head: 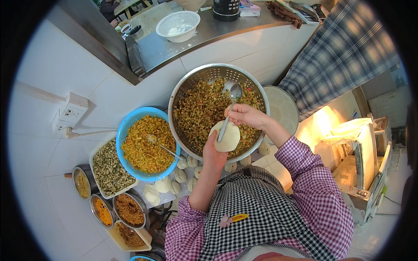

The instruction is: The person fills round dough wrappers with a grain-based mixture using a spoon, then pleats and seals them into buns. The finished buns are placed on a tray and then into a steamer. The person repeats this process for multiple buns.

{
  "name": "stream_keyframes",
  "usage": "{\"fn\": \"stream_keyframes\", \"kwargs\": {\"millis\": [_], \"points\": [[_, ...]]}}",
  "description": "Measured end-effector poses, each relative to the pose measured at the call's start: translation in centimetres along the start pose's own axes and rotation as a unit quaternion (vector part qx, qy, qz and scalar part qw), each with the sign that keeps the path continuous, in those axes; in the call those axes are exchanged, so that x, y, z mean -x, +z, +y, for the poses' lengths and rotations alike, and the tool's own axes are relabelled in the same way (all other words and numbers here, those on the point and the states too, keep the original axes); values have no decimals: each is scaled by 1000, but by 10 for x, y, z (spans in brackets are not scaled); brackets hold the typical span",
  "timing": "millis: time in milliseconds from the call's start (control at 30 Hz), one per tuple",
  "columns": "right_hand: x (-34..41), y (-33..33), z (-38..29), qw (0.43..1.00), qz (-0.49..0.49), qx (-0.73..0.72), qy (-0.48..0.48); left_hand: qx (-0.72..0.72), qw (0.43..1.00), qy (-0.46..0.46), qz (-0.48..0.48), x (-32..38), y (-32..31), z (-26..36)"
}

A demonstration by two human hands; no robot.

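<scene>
My left hand (216, 151) holds up a round, flat dough wrapper (231, 141) above the near side of a large steel colander (186, 76). In my right hand (246, 115) is a metal spoon (235, 92), its bowl pointing away from me and its handle end lying over the wrapper. Chopped brown and green filling (199, 107) with red bits fills much of the colander. The spoon's bowl hangs over this filling and looks nearly bare. Several pleated dough pieces (180, 175) lie on the surface below the colander, and some flat wrappers (162, 185) sit at their left.
A blue plastic basket (121, 130) of yellow filling, with its own spoon (170, 152), adjoins the colander. Further left stand a white tub (97, 182) and several steel pots. Behind, a ledge (209, 36) carries a floury white bowl (178, 26). A plaid cloth (339, 55) hangs at right, above a machine (356, 176).
</scene>
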State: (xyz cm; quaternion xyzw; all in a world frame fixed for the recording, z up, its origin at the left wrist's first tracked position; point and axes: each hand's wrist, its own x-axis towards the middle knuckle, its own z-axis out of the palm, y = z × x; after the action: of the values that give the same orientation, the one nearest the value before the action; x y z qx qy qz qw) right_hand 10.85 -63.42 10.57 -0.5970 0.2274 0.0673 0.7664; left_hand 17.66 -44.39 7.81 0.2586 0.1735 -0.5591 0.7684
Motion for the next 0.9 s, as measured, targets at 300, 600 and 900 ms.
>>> {"fn": "stream_keyframes", "kwargs": {"millis": [300,600,900], "points": [[16,-37,-8,985,129,-110,34,-32,998,8,46,2,-13,10],[13,-29,0,795,172,579,-53,-34,996,40,74,3,-33,23],[-1,-59,-44,521,221,814,-133,-35,996,26,75,8,-40,25]]}}
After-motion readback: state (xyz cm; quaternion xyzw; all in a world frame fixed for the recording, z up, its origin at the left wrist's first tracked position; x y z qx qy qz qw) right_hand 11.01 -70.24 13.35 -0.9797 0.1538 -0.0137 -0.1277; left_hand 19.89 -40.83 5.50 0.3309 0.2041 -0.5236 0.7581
